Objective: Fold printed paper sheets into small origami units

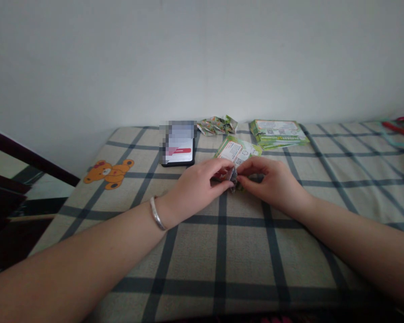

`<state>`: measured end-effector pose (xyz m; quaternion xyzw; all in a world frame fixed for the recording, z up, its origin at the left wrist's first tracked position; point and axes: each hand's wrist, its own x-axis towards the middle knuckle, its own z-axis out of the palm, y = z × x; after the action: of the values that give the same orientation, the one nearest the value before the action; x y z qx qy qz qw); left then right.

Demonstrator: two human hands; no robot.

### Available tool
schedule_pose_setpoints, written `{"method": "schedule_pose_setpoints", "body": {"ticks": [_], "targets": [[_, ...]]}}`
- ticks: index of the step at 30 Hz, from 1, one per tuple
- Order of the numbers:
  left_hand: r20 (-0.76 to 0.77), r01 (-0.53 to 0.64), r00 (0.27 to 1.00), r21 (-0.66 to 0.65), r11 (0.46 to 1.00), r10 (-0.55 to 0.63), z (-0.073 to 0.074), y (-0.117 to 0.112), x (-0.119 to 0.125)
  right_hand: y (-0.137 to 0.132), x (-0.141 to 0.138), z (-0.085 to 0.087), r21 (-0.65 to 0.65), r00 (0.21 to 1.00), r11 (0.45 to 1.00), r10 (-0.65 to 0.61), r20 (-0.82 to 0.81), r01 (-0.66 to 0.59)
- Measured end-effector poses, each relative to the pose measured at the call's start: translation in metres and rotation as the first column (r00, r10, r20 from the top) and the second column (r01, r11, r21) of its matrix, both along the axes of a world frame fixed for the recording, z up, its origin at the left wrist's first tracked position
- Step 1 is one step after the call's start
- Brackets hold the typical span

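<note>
My left hand (202,183) and my right hand (271,179) meet over the middle of the table. Pinched between the fingertips of both is a small crinkled packet (233,176), greyish and shiny, partly covered by the fingers. What is inside it I cannot make out. A silver bangle (157,214) circles my left wrist. Just behind the hands lies a flat green and white printed card or opened carton (234,149), its near part hidden by my fingers.
A phone (179,150) with a lit screen lies left of crumpled green wrappers (217,125). At the back right sits a green and white box (278,131). Red and green cords (402,128) lie far right. A checked cloth (195,260) with a bear picture (109,173) covers the table against the wall.
</note>
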<state>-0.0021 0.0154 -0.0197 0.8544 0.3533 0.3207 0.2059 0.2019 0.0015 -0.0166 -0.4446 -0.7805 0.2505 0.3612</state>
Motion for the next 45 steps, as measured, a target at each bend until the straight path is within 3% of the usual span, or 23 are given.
{"method": "schedule_pose_setpoints", "body": {"ticks": [6, 13, 22, 39, 45], "targets": [[-0.008, 0.019, 1.000, 0.070, 0.997, -0.019, 0.000, 0.002, -0.001, 0.001, 0.001, -0.001, 0.031, 1.000, 0.999, -0.019, -0.013, 0.019], [-0.035, 0.100, 0.995, 0.140, 0.985, -0.096, -0.002, 0.008, -0.005, 0.000, 0.008, 0.000, 0.150, 0.987, 0.987, -0.077, 0.142, 0.055], [-0.122, 0.174, 0.981, 0.179, 0.968, -0.153, -0.003, 0.011, -0.010, 0.006, 0.015, 0.000, 0.321, 0.941, 0.932, 0.054, 0.335, -0.168], [-0.270, 0.245, 0.946, 0.235, 0.941, -0.179, -0.001, 0.011, -0.013, 0.003, 0.017, 0.003, 0.391, 0.869, 0.871, 0.079, 0.488, -0.298], [-0.306, 0.222, 0.939, 0.191, 0.956, -0.157, 0.002, 0.008, -0.011, 0.004, 0.015, 0.000, 0.300, 0.911, 0.930, 0.076, 0.406, -0.212]]}}
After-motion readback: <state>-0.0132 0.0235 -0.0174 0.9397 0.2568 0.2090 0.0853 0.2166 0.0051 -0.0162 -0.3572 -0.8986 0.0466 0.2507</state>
